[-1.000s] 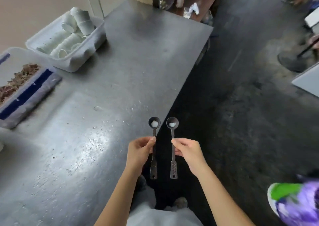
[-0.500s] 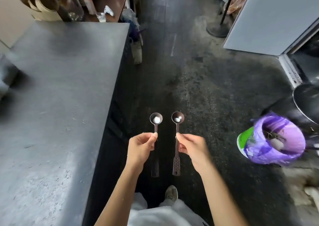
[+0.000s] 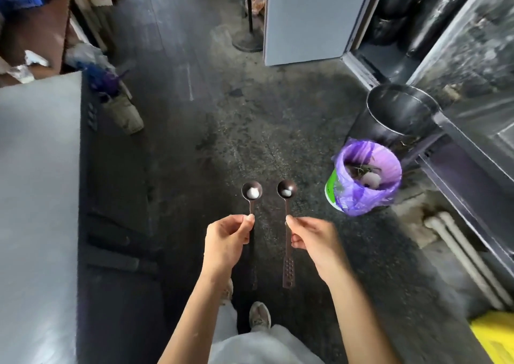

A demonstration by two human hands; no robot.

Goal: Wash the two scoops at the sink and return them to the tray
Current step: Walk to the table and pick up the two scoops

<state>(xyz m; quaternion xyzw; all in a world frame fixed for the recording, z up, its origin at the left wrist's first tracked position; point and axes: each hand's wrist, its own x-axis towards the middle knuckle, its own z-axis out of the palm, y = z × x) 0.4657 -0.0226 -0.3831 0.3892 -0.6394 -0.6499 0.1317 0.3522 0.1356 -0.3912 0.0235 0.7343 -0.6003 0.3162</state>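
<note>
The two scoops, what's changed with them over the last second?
The person turned away from the steel table, so both scoops now hang over the floor near the purple-lined bin. Unchanged: left hand pinches the left scoop, right hand the right scoop, white bits in both bowls.

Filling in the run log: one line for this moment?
left hand: holds left scoop | right hand: holds right scoop | both bowls: white bits | sink: unseen

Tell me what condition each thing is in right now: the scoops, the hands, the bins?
Left scoop: held level, white lump in bowl.
Right scoop: held level, white lump in bowl.
Left hand: pinching its scoop's handle.
Right hand: pinching its scoop's handle.
Purple-lined bin: open, holding scraps.
Steel bin: open.
</note>
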